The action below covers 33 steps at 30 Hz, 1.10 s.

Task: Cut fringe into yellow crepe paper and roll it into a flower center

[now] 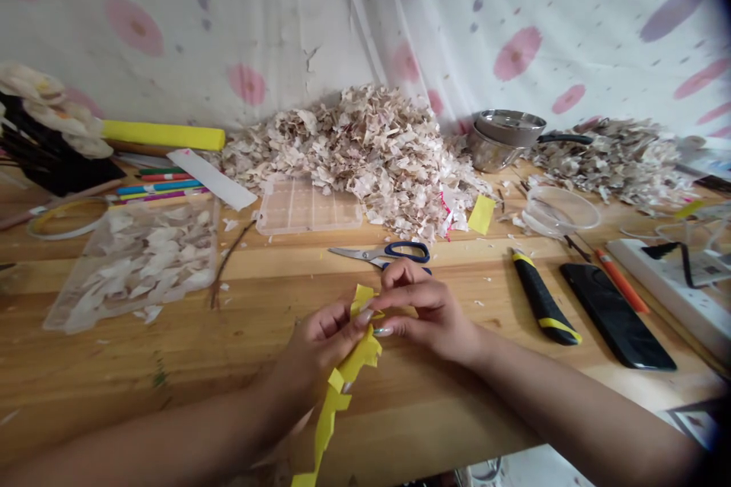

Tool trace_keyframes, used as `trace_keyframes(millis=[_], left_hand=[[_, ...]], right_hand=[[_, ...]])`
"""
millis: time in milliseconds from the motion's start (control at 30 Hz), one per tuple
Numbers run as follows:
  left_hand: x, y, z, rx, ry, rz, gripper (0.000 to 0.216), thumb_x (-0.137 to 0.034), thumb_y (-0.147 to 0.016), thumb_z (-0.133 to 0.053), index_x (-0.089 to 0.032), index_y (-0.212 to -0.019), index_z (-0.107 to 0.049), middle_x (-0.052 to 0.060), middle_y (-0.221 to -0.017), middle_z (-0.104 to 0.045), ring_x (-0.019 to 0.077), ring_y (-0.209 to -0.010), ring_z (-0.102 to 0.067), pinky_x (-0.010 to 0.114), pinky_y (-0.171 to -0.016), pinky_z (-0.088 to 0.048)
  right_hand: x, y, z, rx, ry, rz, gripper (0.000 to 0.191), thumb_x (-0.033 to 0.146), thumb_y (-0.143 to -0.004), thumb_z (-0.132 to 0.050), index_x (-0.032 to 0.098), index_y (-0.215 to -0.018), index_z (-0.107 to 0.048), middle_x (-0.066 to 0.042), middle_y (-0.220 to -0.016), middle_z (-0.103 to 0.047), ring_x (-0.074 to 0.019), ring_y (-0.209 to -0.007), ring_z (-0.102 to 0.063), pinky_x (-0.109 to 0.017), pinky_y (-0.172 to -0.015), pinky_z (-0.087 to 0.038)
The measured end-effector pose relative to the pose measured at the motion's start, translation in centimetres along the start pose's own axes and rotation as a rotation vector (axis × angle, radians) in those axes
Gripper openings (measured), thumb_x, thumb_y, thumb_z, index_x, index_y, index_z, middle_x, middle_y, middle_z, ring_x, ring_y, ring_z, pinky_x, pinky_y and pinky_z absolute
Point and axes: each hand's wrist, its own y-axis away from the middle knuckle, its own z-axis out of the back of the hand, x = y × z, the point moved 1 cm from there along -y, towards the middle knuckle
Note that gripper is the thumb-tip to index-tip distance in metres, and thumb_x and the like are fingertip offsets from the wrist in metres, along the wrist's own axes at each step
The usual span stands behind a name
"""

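A yellow paper strip point(325, 426) with jagged, cut edges runs from the bottom of the view up to my fingers. My left hand point(328, 335) pinches it between thumb and forefinger. My right hand point(426, 312) is closed at the strip's upper end, thumb and fingers pressed on the yellow paper there. Part of the strip is hidden behind the fingers. Just beyond my right hand lies a pair of scissors point(365, 252) with dark blue handles, partly covered by that hand.
Behind stand a large heap of pale flakes point(371, 152) and metal pans point(502, 141). To the left are a clear divided tray point(65, 312) of flakes, pens point(160, 188) and a yellow roll point(165, 135). A utility knife point(542, 297), phone point(617, 316) and power strip point(656, 274) lie right.
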Motion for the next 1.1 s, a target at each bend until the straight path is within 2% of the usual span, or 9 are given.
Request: trace_keyframes(millis=[100, 233, 533, 733, 1100], left_hand=[[-0.1, 0.3, -0.3, 0.016, 0.061, 0.037, 0.040, -0.050, -0.063, -0.077, -0.015, -0.074, -0.060, -0.006, -0.052, -0.047, 0.0040, -0.044, -0.035, 0.015, -0.040, -0.025], [0.2, 0.2, -0.3, 0.010, 0.092, 0.049, 0.037, -0.046, -0.064, -0.077, -0.016, -0.077, -0.060, -0.006, -0.053, -0.048, 0.0039, -0.044, -0.035, 0.016, -0.041, -0.023], [0.5, -0.1, -0.4, -0.007, 0.184, -0.041, 0.037, -0.041, -0.062, -0.080, -0.019, -0.089, -0.068, -0.004, -0.062, -0.055, 0.0060, -0.054, -0.041, 0.017, -0.050, -0.029], [0.4, 0.0, -0.5, 0.020, 0.162, 0.001, 0.037, -0.045, -0.060, -0.080, -0.017, -0.078, -0.065, -0.005, -0.057, -0.050, 0.0046, -0.049, -0.036, 0.016, -0.047, -0.026], [0.4, -0.1, -0.8, 0.091, 0.205, 0.073, 0.038, -0.046, -0.059, -0.081, -0.017, -0.075, -0.062, -0.007, -0.052, -0.048, 0.0031, -0.043, -0.036, 0.015, -0.043, -0.026]], right_hand=[[-0.2, 0.2, -0.7, -0.047, -0.053, -0.024, 0.022, 0.026, -0.081, -0.068, 0.032, -0.102, -0.071, -0.001, -0.086, -0.051, -0.0135, -0.082, -0.051, -0.029, -0.074, -0.047], [-0.3, 0.4, -1.3, -0.089, -0.112, -0.078, 0.024, 0.026, -0.079, -0.070, 0.035, -0.101, -0.071, -0.001, -0.085, -0.052, -0.0136, -0.082, -0.052, -0.030, -0.074, -0.047], [-0.2, 0.6, -2.5, -0.186, -0.171, -0.164, 0.020, 0.026, -0.080, -0.069, 0.035, -0.097, -0.073, -0.001, -0.084, -0.055, -0.0122, -0.079, -0.054, -0.027, -0.070, -0.046], [0.0, 0.6, -2.5, -0.215, -0.229, -0.194, 0.011, 0.027, -0.078, -0.071, 0.030, -0.087, -0.076, -0.002, -0.081, -0.055, -0.0116, -0.075, -0.053, -0.026, -0.067, -0.047], [0.3, 0.7, -2.7, -0.280, -0.228, -0.219, 0.004, 0.027, -0.074, -0.073, 0.025, -0.077, -0.076, -0.001, -0.075, -0.054, -0.0107, -0.069, -0.053, -0.024, -0.064, -0.046]])
